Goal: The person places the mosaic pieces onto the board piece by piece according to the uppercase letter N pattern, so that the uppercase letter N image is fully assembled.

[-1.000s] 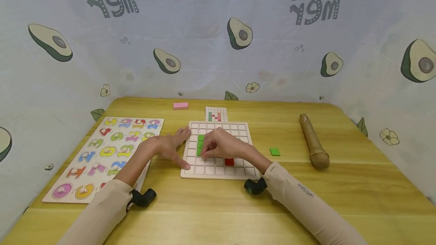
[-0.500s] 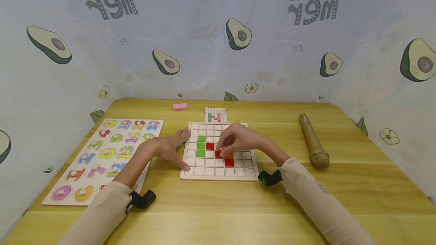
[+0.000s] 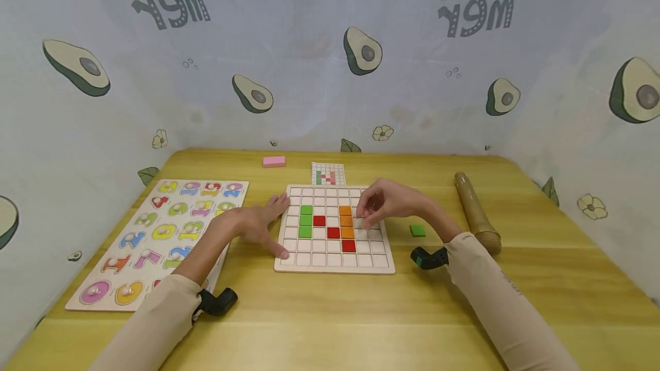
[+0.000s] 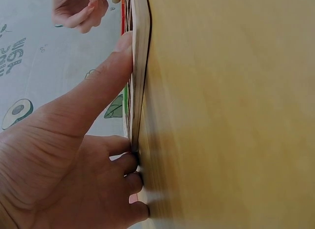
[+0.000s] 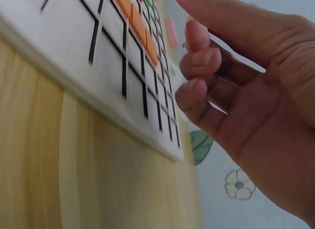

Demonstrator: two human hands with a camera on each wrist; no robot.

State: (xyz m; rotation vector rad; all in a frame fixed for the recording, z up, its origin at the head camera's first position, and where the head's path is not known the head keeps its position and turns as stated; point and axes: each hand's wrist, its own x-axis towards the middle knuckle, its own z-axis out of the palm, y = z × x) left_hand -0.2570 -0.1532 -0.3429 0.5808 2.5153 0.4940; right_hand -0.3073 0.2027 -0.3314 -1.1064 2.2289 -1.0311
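A white grid board [image 3: 314, 259] lies on the table, bearing three green tiles [image 3: 306, 221], three red tiles [image 3: 333, 233] and three orange tiles [image 3: 346, 221]. My left hand [image 3: 252, 222] spreads along the board's left side; its thumb touches the front left corner and its fingertips touch the far left edge. Over the board's right part hovers my right hand [image 3: 394, 200], fingers loosely curled; the right wrist view shows no tile among the fingers [image 5: 199, 61]. One loose green tile [image 3: 417, 231] lies right of the board, near that hand.
A number puzzle board [image 3: 154, 233] lies at the left, partly beneath my left forearm. Behind the grid board is a small pattern card [image 3: 327, 174]. A pink block [image 3: 274, 161] sits at the back, and a brown wooden microphone-shaped thing [image 3: 475, 210] at the right.
My right hand has moved rightward, from over the green tiles, across the red and orange ones, to the board's right part. Those tiles are now uncovered. My left hand has stayed in place.
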